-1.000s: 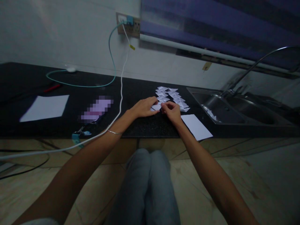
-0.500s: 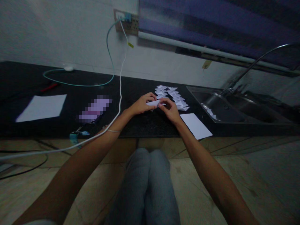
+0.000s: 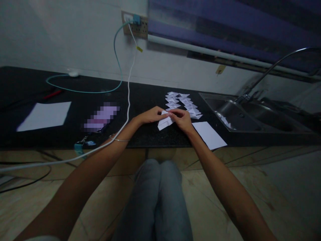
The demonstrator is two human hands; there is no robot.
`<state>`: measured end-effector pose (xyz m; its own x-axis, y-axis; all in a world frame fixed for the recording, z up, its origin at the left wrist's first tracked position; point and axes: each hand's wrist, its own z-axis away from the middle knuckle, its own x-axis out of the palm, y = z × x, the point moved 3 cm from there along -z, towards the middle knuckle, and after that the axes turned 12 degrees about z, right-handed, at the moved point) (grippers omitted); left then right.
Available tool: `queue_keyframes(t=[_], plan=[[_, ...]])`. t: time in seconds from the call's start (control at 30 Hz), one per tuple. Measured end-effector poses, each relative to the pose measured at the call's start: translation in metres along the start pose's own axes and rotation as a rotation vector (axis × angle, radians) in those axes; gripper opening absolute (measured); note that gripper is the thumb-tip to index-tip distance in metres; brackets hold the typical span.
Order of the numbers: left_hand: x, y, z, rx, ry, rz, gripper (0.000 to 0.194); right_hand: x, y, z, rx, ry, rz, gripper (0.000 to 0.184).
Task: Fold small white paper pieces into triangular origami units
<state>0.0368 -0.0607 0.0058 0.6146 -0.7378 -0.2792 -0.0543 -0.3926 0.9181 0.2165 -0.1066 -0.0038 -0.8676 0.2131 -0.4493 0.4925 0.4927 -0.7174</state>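
Between my two hands is a small folded piece of white paper, tilted so that its creased face shows. My left hand pinches its upper left edge between thumb and fingers. At its upper right, my right hand grips the same paper, with the thumb close to the left thumb. Just beyond the hands lie two rows of folded white paper pieces, overlapping one another. A stack of flat white paper rests on the counter to the right of my right hand.
On the black counter, a larger white sheet and a blurred purple item lie to the left. A white cable hangs from the wall socket across my left forearm. A metal sink with paper scraps is at right.
The folded paper has been turned, so its wider creased face now hangs toward me below my fingers. Both hands have shifted slightly; the other things stay put.
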Motion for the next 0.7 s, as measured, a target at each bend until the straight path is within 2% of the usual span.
queue_keyframes(t=[0.07, 0.27, 0.37, 0.57, 0.63, 0.7], plan=[[-0.002, -0.003, -0.001, 0.027, 0.036, -0.011, 0.046, 0.000, 0.005, -0.001, 0.013, 0.029, -0.016, 0.037], [-0.012, -0.002, -0.003, 0.101, 0.254, -0.011, 0.048, 0.000, 0.020, -0.003, 0.144, 0.097, -0.082, 0.043], [-0.009, 0.004, -0.001, 0.046, 0.222, -0.001, 0.041, -0.001, 0.022, -0.003, 0.181, 0.153, -0.098, 0.042], [0.002, 0.011, 0.001, -0.099, 0.066, 0.030, 0.030, -0.003, 0.015, -0.002, 0.112, 0.185, 0.020, 0.034], [0.002, 0.010, 0.001, -0.132, 0.071, 0.014, 0.030, -0.003, 0.013, -0.001, 0.102, 0.175, 0.034, 0.035], [-0.001, 0.008, 0.000, -0.134, 0.127, -0.013, 0.028, -0.003, 0.013, -0.001, 0.094, 0.141, 0.041, 0.038]])
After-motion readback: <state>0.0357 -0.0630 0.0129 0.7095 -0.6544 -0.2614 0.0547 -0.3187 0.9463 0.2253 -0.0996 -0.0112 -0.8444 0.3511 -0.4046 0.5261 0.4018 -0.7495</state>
